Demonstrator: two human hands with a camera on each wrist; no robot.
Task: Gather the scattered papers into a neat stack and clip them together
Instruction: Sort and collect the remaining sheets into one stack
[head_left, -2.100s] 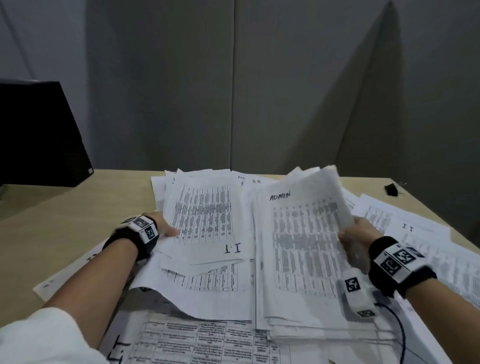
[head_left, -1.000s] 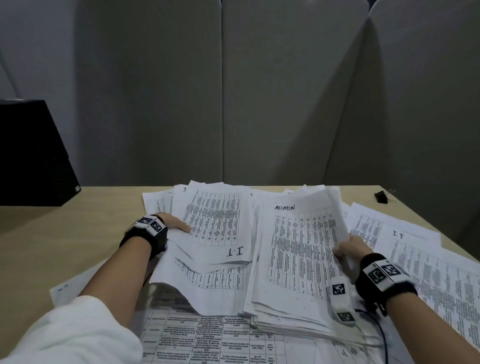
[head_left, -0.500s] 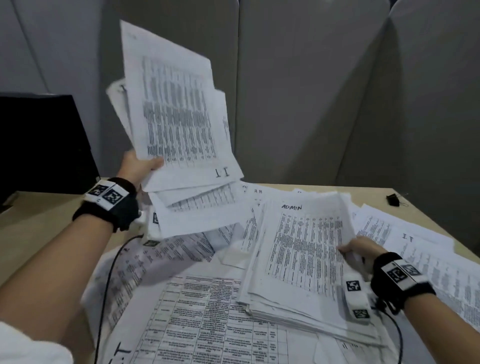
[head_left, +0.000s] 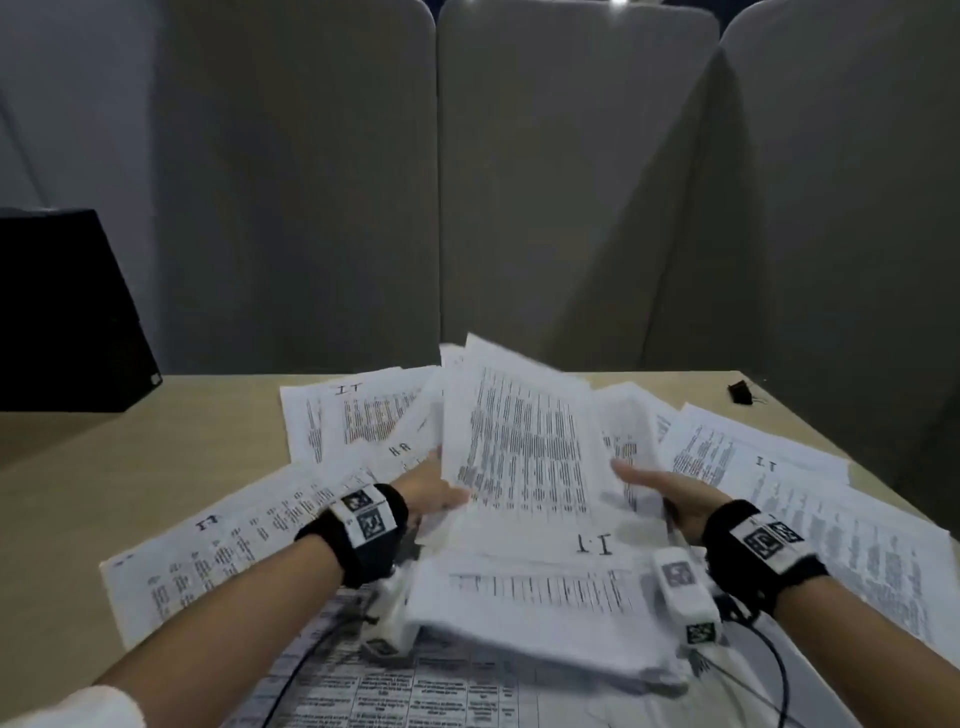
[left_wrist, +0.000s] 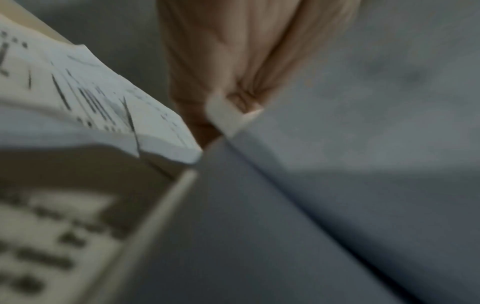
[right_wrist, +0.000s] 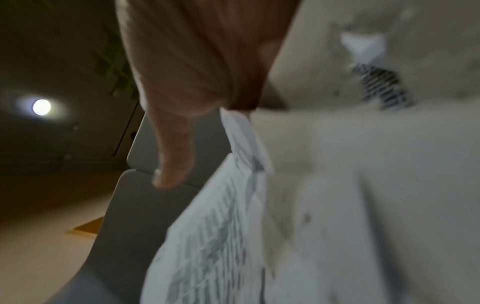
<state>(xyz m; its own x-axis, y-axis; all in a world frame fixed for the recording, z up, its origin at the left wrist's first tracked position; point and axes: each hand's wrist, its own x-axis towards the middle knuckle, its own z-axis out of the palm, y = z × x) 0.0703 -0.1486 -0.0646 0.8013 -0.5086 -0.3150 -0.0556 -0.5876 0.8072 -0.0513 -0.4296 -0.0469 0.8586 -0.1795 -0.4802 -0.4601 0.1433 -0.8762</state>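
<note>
A bundle of printed papers (head_left: 524, 457), its top sheet marked "I.T", comes down tilted onto the thick stack (head_left: 535, 613) in the middle of the table. My left hand (head_left: 431, 488) grips the bundle's left edge, thumb on top; in the left wrist view its fingers (left_wrist: 233, 72) pinch a sheet corner. At the bundle's right edge my right hand (head_left: 649, 483) lies with straight fingers. In the right wrist view the thumb (right_wrist: 174, 160) sticks out free beside the papers (right_wrist: 213, 236). A black binder clip (head_left: 740, 392) sits at the table's far right.
Loose sheets lie around the stack: one at the left (head_left: 208, 545), one at the back (head_left: 353, 415), several at the right (head_left: 769, 467), and a table-printed sheet (head_left: 415, 691) in front. A black box (head_left: 62, 312) stands at the far left. Grey partition panels (head_left: 571, 182) close the back.
My left hand has swung its bundle down from high on the left onto the middle stack. The right hand stayed at the stack's right edge.
</note>
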